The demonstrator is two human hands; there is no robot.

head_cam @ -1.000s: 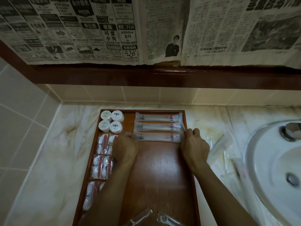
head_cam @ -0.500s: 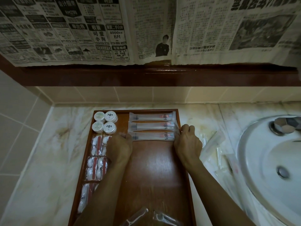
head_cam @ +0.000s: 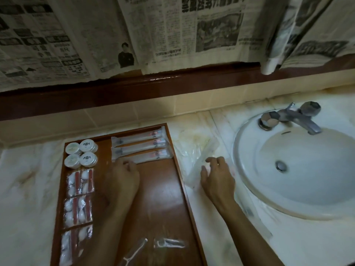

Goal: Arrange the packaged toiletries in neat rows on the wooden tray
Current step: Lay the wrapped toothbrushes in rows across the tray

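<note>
Reaching for the next packet

The right hand [head_cam: 217, 179], fingers loosely spread and holding nothing, hovered over clear packets [head_cam: 199, 158] lying on the worktop [head_cam: 192, 131] just right of the wooden tray [head_cam: 178, 169]; the left hand [head_cam: 123, 179] rested at the toothbrush row [head_cam: 140, 148].

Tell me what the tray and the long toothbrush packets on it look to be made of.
Reddish-brown rectangular tray: looks like varnished wood, with visible grain and a glossy sheen. Three long toothbrush packets: apparently clear plastic film over white contents, with crimped ends and soft glints.
</note>
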